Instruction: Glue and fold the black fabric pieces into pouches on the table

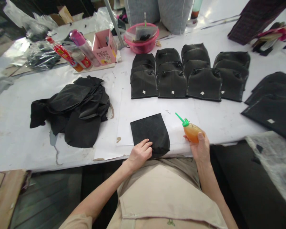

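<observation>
My right hand [200, 146] is wrapped round a squeeze bottle [192, 132] of amber liquid, tilted above the table's front edge. Its green nozzle [181, 119] points up and to the left. My left hand [141, 154] rests on the lower part of a black fabric piece [151, 130], straight along the top and rounded at the bottom. Those fingers lie fairly flat on the cloth near the table edge. A gap separates the nozzle from the fabric.
A heap of black fabric pieces [73, 105] lies left. Rows of overlapping black pieces [173, 82] with small white tags stand behind, more pieces [274, 105] at right. Further back are a pink basin [141, 47], a pink box [105, 52] and several bottles [64, 54].
</observation>
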`<state>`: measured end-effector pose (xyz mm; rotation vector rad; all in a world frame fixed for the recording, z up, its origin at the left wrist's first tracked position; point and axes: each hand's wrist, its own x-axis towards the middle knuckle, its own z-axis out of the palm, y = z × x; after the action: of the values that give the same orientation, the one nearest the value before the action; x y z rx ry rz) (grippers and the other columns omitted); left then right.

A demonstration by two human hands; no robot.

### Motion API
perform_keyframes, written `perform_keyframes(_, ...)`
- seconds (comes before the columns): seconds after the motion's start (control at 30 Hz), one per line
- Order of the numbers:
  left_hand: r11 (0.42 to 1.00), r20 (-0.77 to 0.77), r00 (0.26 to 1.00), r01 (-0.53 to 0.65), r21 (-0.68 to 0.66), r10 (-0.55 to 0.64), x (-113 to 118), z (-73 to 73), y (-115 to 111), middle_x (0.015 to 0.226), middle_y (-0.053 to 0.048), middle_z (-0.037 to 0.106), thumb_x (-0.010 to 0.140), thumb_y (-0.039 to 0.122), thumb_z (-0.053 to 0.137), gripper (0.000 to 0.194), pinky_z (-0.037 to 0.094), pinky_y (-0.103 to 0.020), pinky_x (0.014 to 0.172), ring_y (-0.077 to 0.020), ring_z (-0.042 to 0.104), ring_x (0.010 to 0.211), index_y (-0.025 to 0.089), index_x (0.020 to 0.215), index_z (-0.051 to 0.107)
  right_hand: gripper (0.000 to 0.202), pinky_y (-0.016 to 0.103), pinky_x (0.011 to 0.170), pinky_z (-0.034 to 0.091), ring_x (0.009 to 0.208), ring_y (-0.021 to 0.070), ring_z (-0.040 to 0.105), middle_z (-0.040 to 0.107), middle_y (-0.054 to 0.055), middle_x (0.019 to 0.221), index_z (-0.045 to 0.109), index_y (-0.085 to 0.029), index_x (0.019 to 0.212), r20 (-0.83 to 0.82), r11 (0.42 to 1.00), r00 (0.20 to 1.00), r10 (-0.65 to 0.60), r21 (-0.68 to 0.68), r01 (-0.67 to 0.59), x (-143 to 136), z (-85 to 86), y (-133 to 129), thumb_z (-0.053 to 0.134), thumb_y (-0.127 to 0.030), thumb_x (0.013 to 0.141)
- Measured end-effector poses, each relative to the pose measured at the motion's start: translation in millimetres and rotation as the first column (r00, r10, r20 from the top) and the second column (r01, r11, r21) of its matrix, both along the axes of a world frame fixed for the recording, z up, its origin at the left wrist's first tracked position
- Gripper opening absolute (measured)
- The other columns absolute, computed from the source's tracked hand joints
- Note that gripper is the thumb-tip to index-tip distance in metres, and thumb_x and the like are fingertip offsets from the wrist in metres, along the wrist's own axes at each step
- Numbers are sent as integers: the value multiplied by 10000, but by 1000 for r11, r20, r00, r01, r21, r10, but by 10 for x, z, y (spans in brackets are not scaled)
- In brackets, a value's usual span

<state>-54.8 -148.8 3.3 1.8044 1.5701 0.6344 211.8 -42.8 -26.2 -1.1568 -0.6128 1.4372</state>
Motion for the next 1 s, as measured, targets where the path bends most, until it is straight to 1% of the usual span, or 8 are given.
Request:
perform_keyframes(0.1, 1000, -29, 999, -23, -6, 23, -79, 73, 53, 1020, -88, 764, 910, 208, 519, 182, 579, -362, 964, -230, 720, 1052, 240, 856, 690, 481, 284, 574, 572, 694, 180, 702, 744, 50, 920, 662, -188, 1027, 6, 1000, 1000, 4, 0, -4, 5, -7, -1, 820, -544, 746)
perform_keyframes(0.2, 990, -113, 984, -134, 50, 139, -299, 272, 223, 927, -58, 748, 932, 248, 499, 179, 559, -265, 766, -171, 709, 797, 231, 964, 674, 490, 284, 569, 566, 681, 177, 695, 745, 66, 938, 672, -182, 1054, 1, 1000, 1000, 6, 2, -6, 10, -18, -1, 808, -550, 760)
perform_keyframes(0.4, 903, -309, 872, -279, 326, 380, -979, 646, 975, 874, -50, 701, 961, 317, 510, 200, 456, -277, 762, -193, 647, 776, 195, 938, 666, 483, 286, 591, 574, 737, 183, 694, 745, 80, 996, 687, -185, 1052, -12, 1000, 1000, -16, 7, 16, 8, -36, 14, 818, -540, 752)
perform_keyframes(0.6, 869, -477, 733, -342, 359, 485, -1272, 479, 1654, 1029, -106, 684, 965, 279, 529, 177, 418, -321, 848, -270, 622, 968, 183, 999, 674, 488, 274, 566, 562, 689, 176, 696, 748, 71, 941, 693, -179, 1036, -25, 1000, 1000, -12, 5, 12, 15, -41, 9, 826, -548, 745)
perform_keyframes(0.73, 788, -423, 679, -409, 460, 600, -1012, 289, 1533, 1062, -125, 669, 977, 273, 533, 184, 414, -342, 880, -288, 595, 1047, 181, 1055, 671, 506, 281, 556, 564, 663, 179, 694, 753, 71, 916, 696, -180, 1021, -27, 1000, 1000, -11, -15, 11, 22, -41, 8, 842, -560, 721)
perform_keyframes(0.8, 854, -446, 745, -327, 404, 496, -789, 190, 1315, 962, -90, 682, 1014, 286, 487, 211, 421, -314, 825, -241, 619, 946, 193, 1002, 676, 512, 284, 564, 574, 670, 180, 699, 756, 69, 923, 698, -180, 1018, -41, 1000, 999, -21, -20, 20, 23, -42, 13, 855, -555, 706)
perform_keyframes(0.9, 974, -525, 834, -63, 218, 171, -496, 6, 982, 891, -56, 694, 1034, 308, 481, 248, 439, -293, 752, -198, 631, 835, 205, 936, 684, 521, 294, 580, 590, 688, 188, 711, 758, 66, 957, 702, -185, 1030, -57, 999, 998, -25, -26, 24, 27, -44, 23, 867, -546, 693)
perform_keyframes(1.0, 962, -560, 808, -30, 271, 182, -381, -185, 797, 1002, -87, 704, 1015, 293, 533, 186, 490, -327, 813, -229, 643, 942, 193, 997, 690, 522, 291, 566, 585, 673, 191, 715, 762, 66, 958, 709, -192, 1032, -53, 999, 999, -1, -35, -1, 32, -43, 25, 863, -557, 692)
